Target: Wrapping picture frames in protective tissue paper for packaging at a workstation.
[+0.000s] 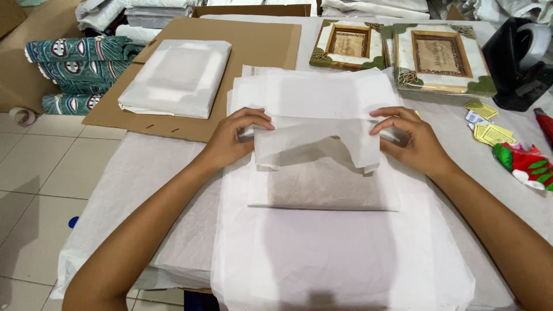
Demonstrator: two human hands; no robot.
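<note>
Both hands, left [233, 138] and right [410, 138], pinch the tissue flap [317, 144] over the frame [325, 184]; uneven pull looks likely to tear or crease it.

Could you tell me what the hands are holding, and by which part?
Both hands, left and right, hold a folded tissue sheet by its side edges, over a wrapped frame.

A single head-worn camera looks steeply down and forward over the counter [144, 173] from close above. Both forearms enter from the bottom edge. The floor shows at left.
</note>
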